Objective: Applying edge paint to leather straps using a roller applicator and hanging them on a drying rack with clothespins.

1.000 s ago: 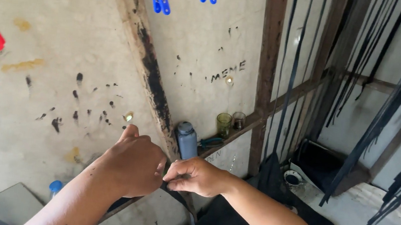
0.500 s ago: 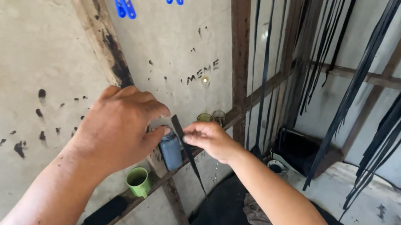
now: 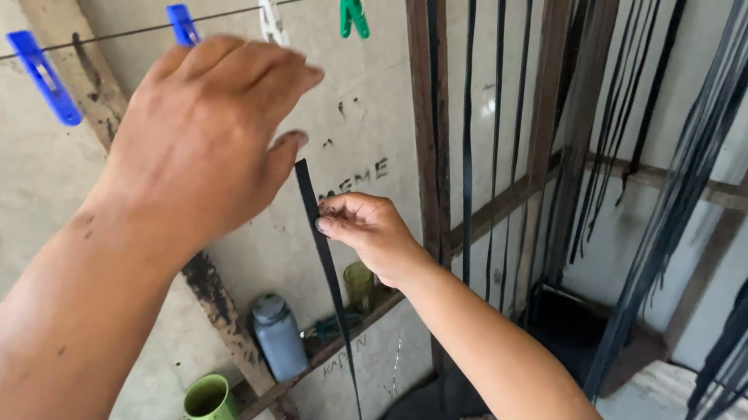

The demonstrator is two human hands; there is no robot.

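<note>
My right hand (image 3: 371,233) pinches a long, thin black strip (image 3: 336,299) a little below its top end; the strip hangs down past the wooden ledge. My left hand (image 3: 204,134) is raised in front of a wire line (image 3: 132,28), fingers stretched toward a white peg (image 3: 272,18) and a blue peg (image 3: 182,24). Its thumb sits just above the strip's top end without gripping it. A green peg (image 3: 352,6) and another blue peg (image 3: 44,77) also clip onto the wire.
More black strips (image 3: 467,136) hang from pegs beside a wooden post (image 3: 424,103), and a thick bunch (image 3: 687,180) hangs at the right. On the slanted ledge stand a grey bottle (image 3: 277,335), a green cup (image 3: 209,404) and a glass jar (image 3: 358,285).
Both hands rose from the ledge toward the wire. My left hand let go of the strip and lifted to the pegs; my right hand carried the strip's top end upward.
</note>
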